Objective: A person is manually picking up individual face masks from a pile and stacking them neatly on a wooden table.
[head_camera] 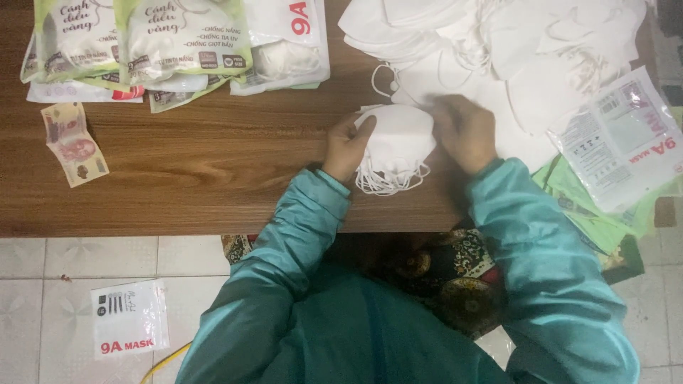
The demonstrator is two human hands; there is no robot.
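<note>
White mask stack [396, 146] gripped between left hand [346, 148], right hand [466, 133]

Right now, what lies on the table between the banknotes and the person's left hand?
Nothing: the head view shows bare wooden table between the banknotes and the left hand, which holds a stack of white masks.

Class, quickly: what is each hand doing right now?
Left hand: closed on the stack of white masks.
Right hand: resting on the same stack's other side; grip cannot be told.
</note>
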